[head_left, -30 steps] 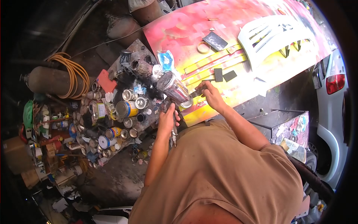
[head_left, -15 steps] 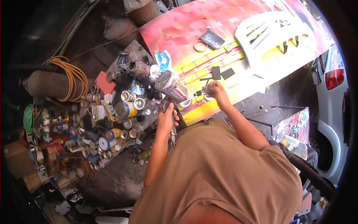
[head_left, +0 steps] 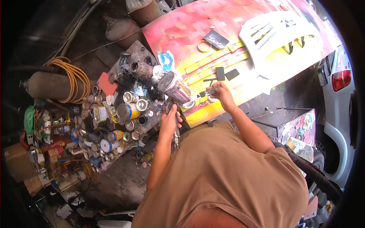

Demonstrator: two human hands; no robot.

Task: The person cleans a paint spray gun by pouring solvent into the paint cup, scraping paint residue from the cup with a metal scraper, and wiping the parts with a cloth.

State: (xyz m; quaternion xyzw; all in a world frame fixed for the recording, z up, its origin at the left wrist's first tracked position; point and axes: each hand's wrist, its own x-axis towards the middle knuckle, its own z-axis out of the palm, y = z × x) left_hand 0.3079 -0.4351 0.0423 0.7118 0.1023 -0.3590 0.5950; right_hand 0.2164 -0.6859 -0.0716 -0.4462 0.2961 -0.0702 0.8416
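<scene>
My left hand [head_left: 169, 121] is closed around a spray gun [head_left: 176, 137], whose metal end points down toward my shirt. The upper part of the gun is dark and partly covered by my fingers. Close above this hand, a large paint-smeared can [head_left: 174, 88] leans over the edge of the bench. My right hand [head_left: 222, 95] pinches a small greyish, see-through piece [head_left: 212, 91] above the yellow part of the painted panel [head_left: 201, 118]. Its exact kind is unclear. Beneath and beside this hand are a white round lid or cup [head_left: 189, 104] and black flat pieces [head_left: 220, 73].
Paint cans [head_left: 128, 111] crowd the bench at left. A white grille [head_left: 266, 32], a tape roll [head_left: 204, 46] and a dark pad [head_left: 216, 39] lie on the panel. A metal-framed bin [head_left: 294, 123] and a white car [head_left: 340, 95] stand at right; a gas cylinder [head_left: 51, 85] is at far left.
The small piece in my right hand has tilted slightly, with that hand shifting a little. My left hand and the spray gun stay in nearly the same place.
</scene>
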